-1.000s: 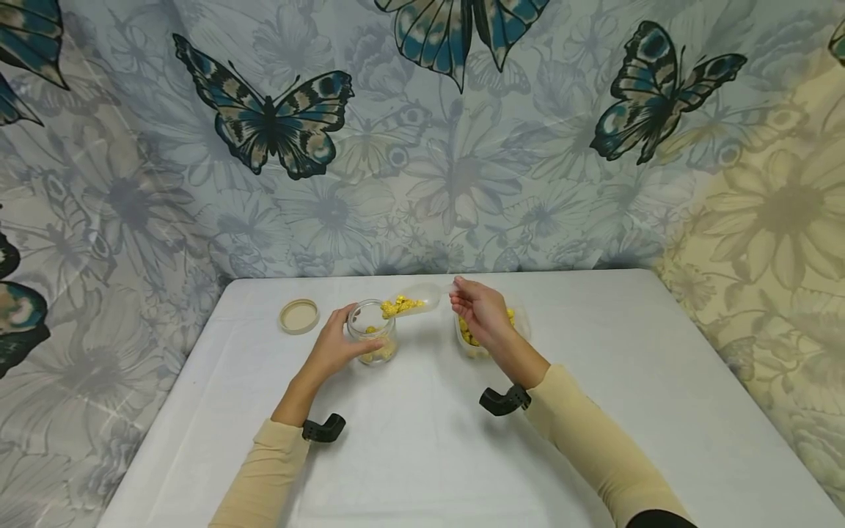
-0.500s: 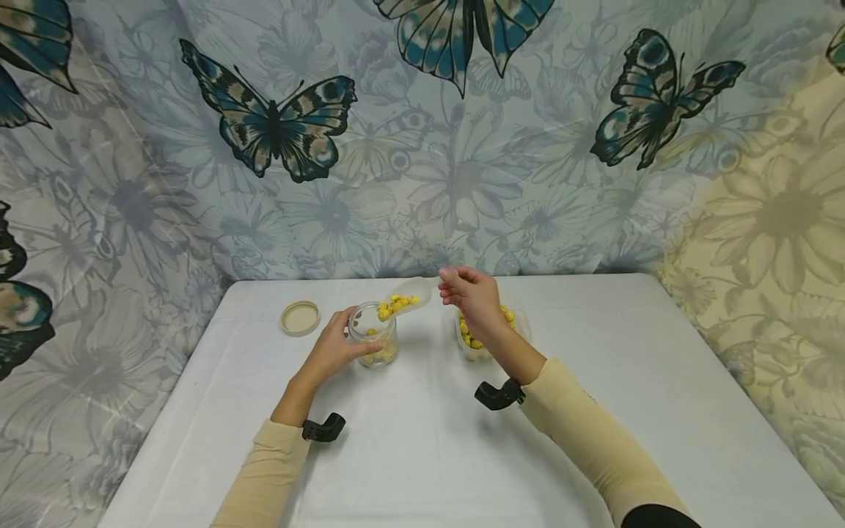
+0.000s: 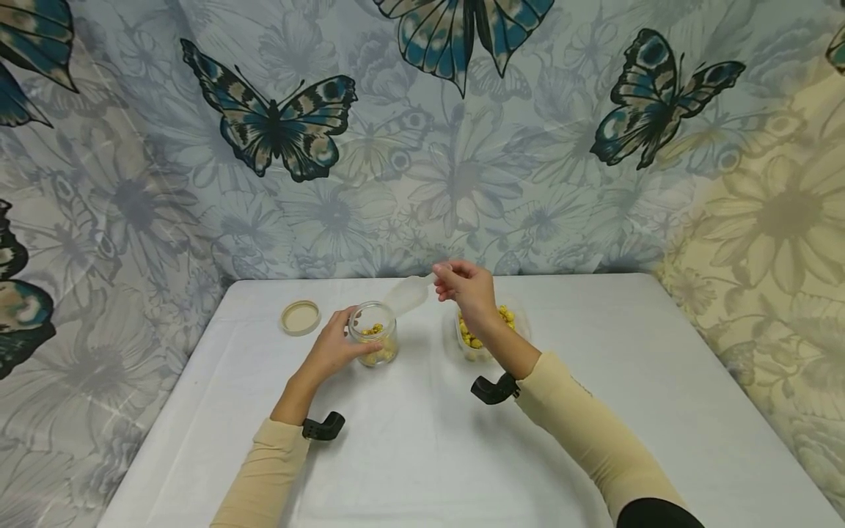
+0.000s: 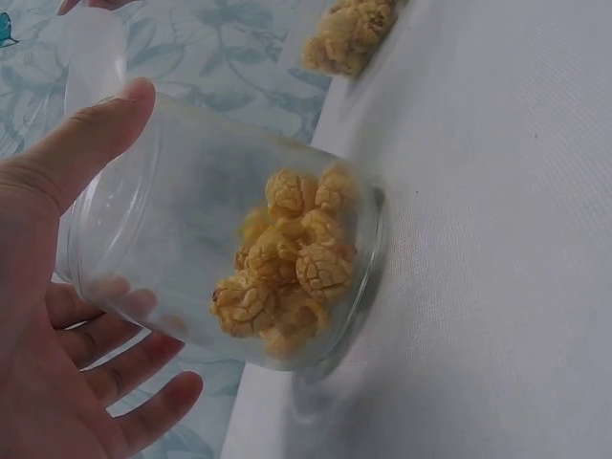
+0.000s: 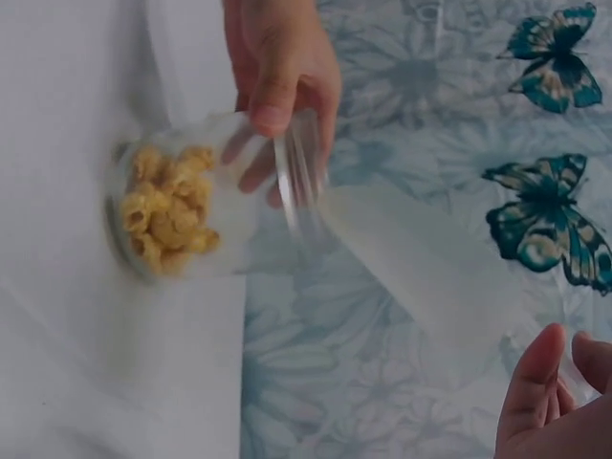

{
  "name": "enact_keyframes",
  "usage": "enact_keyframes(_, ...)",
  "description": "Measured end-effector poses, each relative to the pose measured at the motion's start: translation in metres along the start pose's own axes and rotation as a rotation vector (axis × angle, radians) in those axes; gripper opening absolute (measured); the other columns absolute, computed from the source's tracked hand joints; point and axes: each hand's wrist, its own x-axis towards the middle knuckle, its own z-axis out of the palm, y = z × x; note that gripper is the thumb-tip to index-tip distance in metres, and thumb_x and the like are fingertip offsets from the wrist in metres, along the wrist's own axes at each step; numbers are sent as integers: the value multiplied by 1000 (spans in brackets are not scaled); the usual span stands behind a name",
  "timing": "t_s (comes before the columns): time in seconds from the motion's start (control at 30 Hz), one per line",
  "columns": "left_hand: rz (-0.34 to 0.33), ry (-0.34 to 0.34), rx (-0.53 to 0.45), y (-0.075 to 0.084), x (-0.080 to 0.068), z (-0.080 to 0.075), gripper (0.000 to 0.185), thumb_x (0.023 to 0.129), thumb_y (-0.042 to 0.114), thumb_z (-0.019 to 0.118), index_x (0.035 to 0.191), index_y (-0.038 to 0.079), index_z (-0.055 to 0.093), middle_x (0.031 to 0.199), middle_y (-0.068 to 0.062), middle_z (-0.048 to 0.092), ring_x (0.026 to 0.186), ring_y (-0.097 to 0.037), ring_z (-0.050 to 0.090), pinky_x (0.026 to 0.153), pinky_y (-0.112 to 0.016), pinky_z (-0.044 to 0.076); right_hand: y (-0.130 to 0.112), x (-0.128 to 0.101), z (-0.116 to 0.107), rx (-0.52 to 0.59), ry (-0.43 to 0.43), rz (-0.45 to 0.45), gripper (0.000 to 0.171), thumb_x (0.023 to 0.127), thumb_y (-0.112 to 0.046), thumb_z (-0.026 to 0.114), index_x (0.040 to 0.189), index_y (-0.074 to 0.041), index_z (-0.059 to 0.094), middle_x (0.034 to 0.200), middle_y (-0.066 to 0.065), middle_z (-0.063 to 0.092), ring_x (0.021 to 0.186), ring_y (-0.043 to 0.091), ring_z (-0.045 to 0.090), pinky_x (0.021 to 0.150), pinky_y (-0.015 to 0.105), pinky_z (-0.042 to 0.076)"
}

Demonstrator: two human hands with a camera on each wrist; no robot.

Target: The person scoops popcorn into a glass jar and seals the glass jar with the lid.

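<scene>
My left hand [image 3: 335,343] grips the upper part of a clear glass jar [image 3: 391,343] standing on the table, thumb on one side and fingers on the other. Yellow popcorn [image 4: 282,263] fills the lower part of the jar, as the left wrist view shows. Above and right of the jar, my right hand [image 3: 470,293] pinches the handle of a translucent plastic scoop [image 3: 408,295]. The scoop is tilted down, its tip right at the jar's mouth, and no popcorn shows in it. The right fingertips hide the handle's end.
Behind my right forearm stands a clear plastic tub [image 3: 521,326] of yellow popcorn, partly hidden. A round jar lid [image 3: 300,317] lies left of the jar on the white-covered table [image 3: 409,447]. Patterned butterfly fabric [image 3: 462,183] hangs close behind the table's back edge.
The popcorn that was in the scoop has gone into the jar. My right hand has risen and moved slightly left, tilting the scoop more steeply. My left hand keeps its hold on the jar.
</scene>
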Motion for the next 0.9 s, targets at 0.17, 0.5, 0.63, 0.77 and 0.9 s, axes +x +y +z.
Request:
enact_keyframes(0.17, -4, -1, 13, 0, 0, -1, 92, 76, 47, 81, 148, 11, 37, 141, -15, 46, 127, -36, 48, 103, -54, 42, 3, 1, -6, 14, -1, 29, 19, 91, -17, 69, 101, -2, 66, 71, -1, 67, 60, 10, 63, 56, 21, 56)
enact_keyframes(0.5, -5, 1, 9, 0, -1, 0, 91, 75, 47, 81, 147, 11, 38, 143, -15, 44, 125, -35, 49, 101, -53, 44, 3, 0, -13, 21, -16, 32, 32, 95, -18, 63, 114, 7, 61, 71, 0, 66, 60, 10, 63, 58, 20, 56)
enact_keyframes(0.63, -12, 3, 12, -2, -1, 0, 92, 75, 48, 81, 147, 11, 38, 144, -15, 44, 126, -36, 49, 101, -53, 44, 3, 0, -13, 25, -14, 34, 30, 96, -17, 62, 114, 8, 62, 71, -1, 67, 60, 9, 63, 58, 20, 56)
enact_keyframes(0.77, -14, 2, 14, -2, 0, 0, 92, 75, 47, 81, 147, 11, 38, 142, -14, 45, 125, -35, 49, 102, -52, 44, 4, 0, -14, 30, -9, 43, 31, 97, -17, 61, 115, 9, 61, 70, -1, 66, 59, 8, 63, 57, 19, 56)
enact_keyframes(0.9, -15, 0, 20, -1, 1, 0, 92, 75, 48, 81, 148, 11, 38, 140, -14, 46, 124, -35, 49, 101, -52, 44, 4, 0, -15, 32, -3, 45, 32, 97, -17, 61, 115, 9, 61, 68, -1, 66, 58, 8, 63, 56, 20, 56)
